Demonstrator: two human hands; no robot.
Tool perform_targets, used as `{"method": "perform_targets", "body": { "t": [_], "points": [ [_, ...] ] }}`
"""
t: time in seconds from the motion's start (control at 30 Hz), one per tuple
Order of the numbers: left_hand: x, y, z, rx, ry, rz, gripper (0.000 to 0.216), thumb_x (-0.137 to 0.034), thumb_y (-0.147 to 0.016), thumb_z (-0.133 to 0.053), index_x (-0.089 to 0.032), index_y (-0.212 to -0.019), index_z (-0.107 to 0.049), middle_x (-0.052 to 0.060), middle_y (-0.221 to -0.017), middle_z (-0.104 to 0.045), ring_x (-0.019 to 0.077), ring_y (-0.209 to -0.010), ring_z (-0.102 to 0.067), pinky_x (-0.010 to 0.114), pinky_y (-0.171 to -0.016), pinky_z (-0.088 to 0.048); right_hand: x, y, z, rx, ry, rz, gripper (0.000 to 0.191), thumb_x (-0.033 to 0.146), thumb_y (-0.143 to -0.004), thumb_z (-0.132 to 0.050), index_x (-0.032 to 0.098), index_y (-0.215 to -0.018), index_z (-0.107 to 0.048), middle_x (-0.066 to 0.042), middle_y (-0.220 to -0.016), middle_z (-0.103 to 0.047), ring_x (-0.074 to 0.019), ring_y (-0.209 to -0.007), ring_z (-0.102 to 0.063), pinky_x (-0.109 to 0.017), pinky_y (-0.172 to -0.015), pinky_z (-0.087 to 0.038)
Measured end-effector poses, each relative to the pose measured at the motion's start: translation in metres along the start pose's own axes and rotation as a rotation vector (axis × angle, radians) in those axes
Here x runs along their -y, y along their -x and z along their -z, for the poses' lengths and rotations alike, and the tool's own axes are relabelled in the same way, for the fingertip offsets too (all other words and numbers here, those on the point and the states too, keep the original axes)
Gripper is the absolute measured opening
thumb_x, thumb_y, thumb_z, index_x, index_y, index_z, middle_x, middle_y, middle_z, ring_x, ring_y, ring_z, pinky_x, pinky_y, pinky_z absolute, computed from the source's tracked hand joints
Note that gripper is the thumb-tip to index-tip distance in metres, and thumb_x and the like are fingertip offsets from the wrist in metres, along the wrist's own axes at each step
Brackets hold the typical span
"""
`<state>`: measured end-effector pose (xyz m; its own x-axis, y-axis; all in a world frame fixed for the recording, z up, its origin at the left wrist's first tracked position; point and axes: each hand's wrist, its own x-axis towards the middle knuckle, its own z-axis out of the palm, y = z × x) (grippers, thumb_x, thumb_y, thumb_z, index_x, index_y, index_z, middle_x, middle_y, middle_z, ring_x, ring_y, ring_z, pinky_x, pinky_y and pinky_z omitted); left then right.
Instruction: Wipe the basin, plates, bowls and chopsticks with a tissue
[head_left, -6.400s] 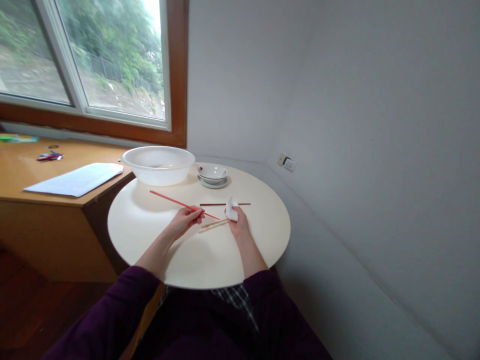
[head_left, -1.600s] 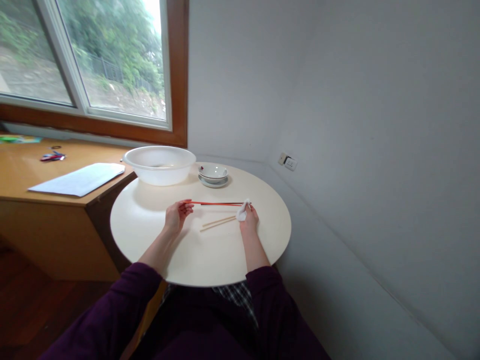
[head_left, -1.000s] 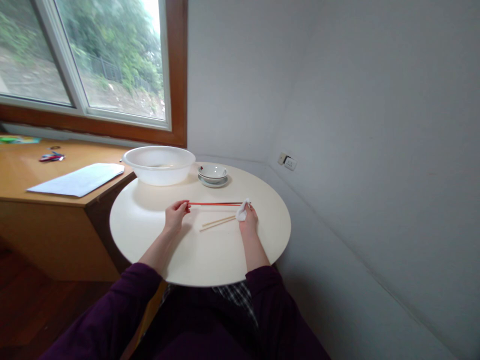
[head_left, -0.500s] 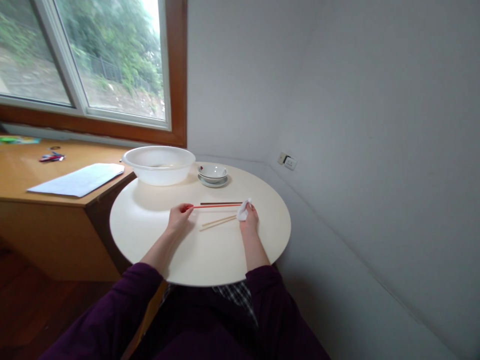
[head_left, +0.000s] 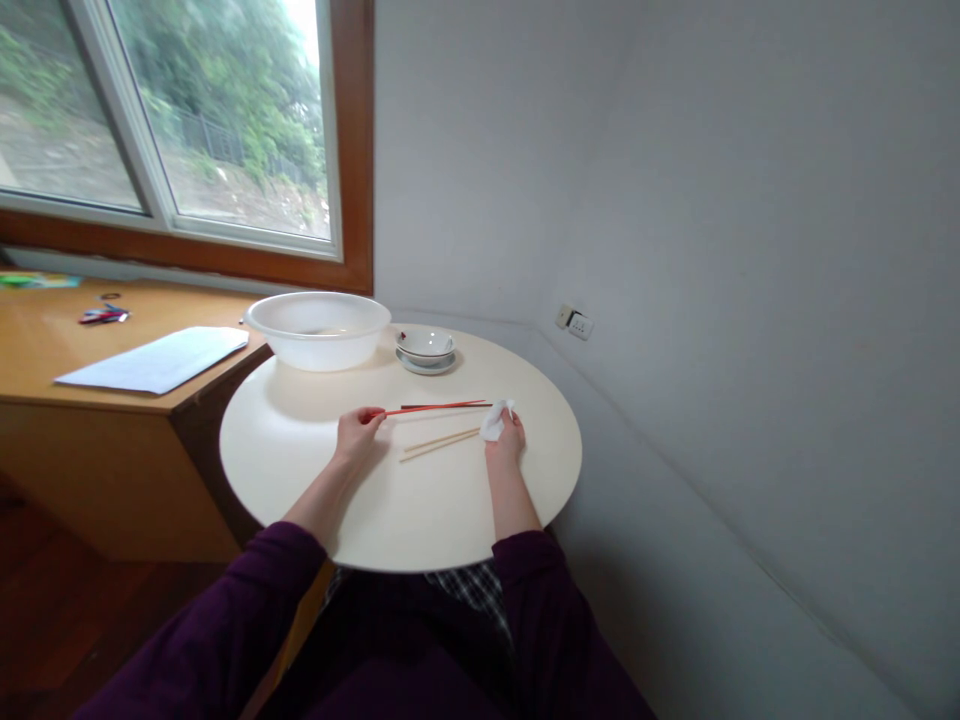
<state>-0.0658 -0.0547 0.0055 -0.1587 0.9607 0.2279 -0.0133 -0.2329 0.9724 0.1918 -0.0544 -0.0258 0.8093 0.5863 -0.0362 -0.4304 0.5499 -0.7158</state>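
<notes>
My left hand (head_left: pixel 358 432) pinches the near end of a red chopstick (head_left: pixel 431 408), which reaches right across the round cream table (head_left: pixel 397 510). Close behind it lies a dark chopstick (head_left: pixel 420 406) on the tabletop. My right hand (head_left: pixel 505 440) is closed on a crumpled white tissue (head_left: pixel 496 420), right at the red chopstick's far tip. A pair of pale wooden chopsticks (head_left: pixel 439 444) lies between my hands.
A large white plastic basin (head_left: pixel 318 329) stands at the table's far left edge. A small white bowl on a saucer (head_left: pixel 425 348) sits beside it. A wooden desk (head_left: pixel 45 350) with a paper sheet (head_left: pixel 154 359) is on the left. A grey wall with a socket (head_left: pixel 571 321) is on the right.
The red chopstick went from tilted in my left hand to level beside the dark one. My right hand slid with the tissue from mid-stick out to the right tip.
</notes>
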Motion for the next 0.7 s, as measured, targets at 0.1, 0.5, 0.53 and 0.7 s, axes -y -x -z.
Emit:
{"method": "perform_targets", "body": {
  "t": [0.1,0.5,0.53,0.7],
  "points": [
    [0.004,-0.002,-0.002,0.011,-0.045,-0.015,0.012,-0.025,-0.055,-0.068,-0.016,-0.063,-0.068,0.004,-0.058,-0.064,0.0166,-0.058,-0.055,0.029,-0.062,-0.040,0.004,-0.003,0.002,-0.031,-0.001,0.039,0.020,0.022,-0.064,-0.065,0.019,-0.077,-0.051,0.001,-0.075,-0.065,-0.0133,-0.073,-0.063,-0.024,-0.065,-0.052],
    [0.010,-0.012,-0.020,0.135,-0.406,-0.134,0.010,-0.019,-0.063,-0.060,-0.017,-0.067,-0.069,0.007,-0.067,-0.067,0.0199,-0.065,-0.059,0.030,-0.064,-0.044,0.009,-0.013,0.013,-0.086,0.071,0.101,0.022,0.025,-0.063,-0.066,0.018,-0.078,-0.050,0.002,-0.070,-0.064,-0.0125,-0.067,-0.062,-0.022,-0.057,-0.051],
    [0.010,-0.014,-0.022,0.145,-0.452,-0.145,0.010,-0.018,-0.063,-0.059,-0.017,-0.067,-0.069,0.007,-0.067,-0.067,0.0199,-0.065,-0.059,0.030,-0.065,-0.044,0.011,-0.014,0.014,-0.093,0.080,0.103,0.023,0.024,-0.062,-0.066,0.018,-0.078,-0.050,0.003,-0.070,-0.063,-0.0123,-0.065,-0.062,-0.022,-0.056,-0.051],
    [0.006,-0.017,-0.032,0.211,-0.679,-0.235,0.019,-0.012,-0.066,-0.052,-0.015,-0.076,-0.069,0.007,-0.079,-0.067,0.0198,-0.076,-0.059,0.030,-0.075,-0.043,0.023,-0.017,0.020,-0.078,0.129,0.120,0.023,0.020,-0.059,-0.069,0.017,-0.077,-0.053,0.003,-0.068,-0.062,-0.0109,-0.062,-0.061,-0.021,-0.057,-0.050]
  ]
}}
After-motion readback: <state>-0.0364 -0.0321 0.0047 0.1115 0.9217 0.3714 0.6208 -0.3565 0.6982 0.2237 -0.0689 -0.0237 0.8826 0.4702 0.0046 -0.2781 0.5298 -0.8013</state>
